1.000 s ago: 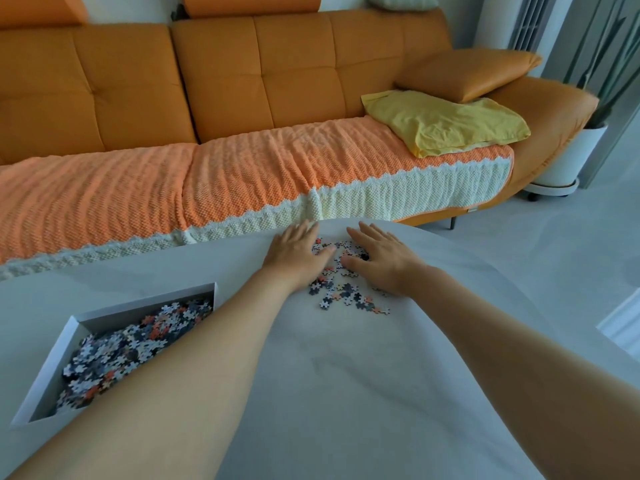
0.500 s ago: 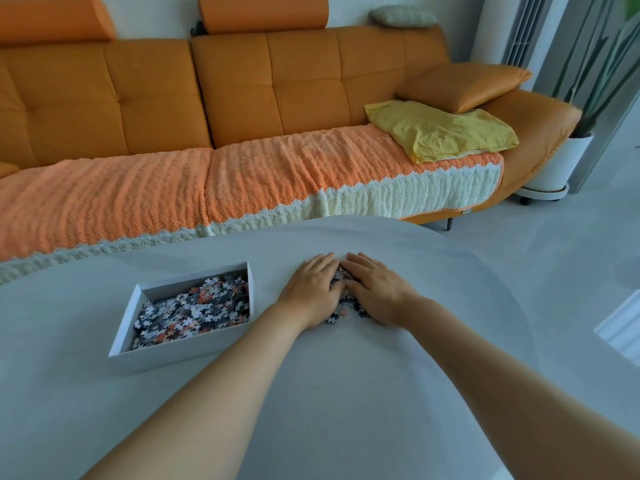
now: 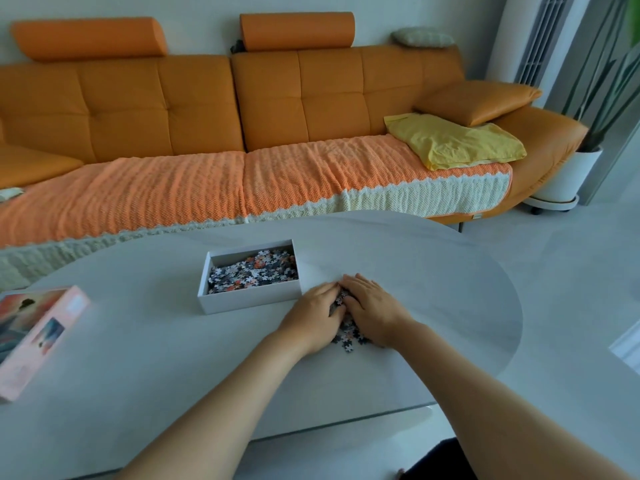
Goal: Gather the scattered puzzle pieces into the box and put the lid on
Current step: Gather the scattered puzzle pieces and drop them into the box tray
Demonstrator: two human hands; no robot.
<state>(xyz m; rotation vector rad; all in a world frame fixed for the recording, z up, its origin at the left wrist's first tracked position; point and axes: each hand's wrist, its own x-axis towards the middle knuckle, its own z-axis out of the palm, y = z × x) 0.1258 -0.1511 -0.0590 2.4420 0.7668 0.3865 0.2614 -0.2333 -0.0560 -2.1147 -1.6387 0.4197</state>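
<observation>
A white open box (image 3: 248, 297) stands on the pale table (image 3: 173, 358), partly filled with puzzle pieces (image 3: 254, 271). Just right of the box, a small heap of loose puzzle pieces (image 3: 347, 337) lies on the table. My left hand (image 3: 313, 318) and my right hand (image 3: 374, 313) lie palm down on either side of this heap, fingertips meeting at its far end, pressing it together between them. Most of the heap is hidden under my hands. The pink printed lid (image 3: 34, 337) lies at the table's left edge.
An orange sofa (image 3: 207, 105) with a knitted orange and cream throw (image 3: 294, 181) runs behind the table. A yellow cloth (image 3: 453, 142) and an orange cushion (image 3: 478, 100) lie on its right end. A white plant pot (image 3: 568, 178) stands on the floor at the right.
Both hands have drawn the spread pieces into a tight heap and slid it toward me, close beside the box. The view has swung left, so the lid now shows.
</observation>
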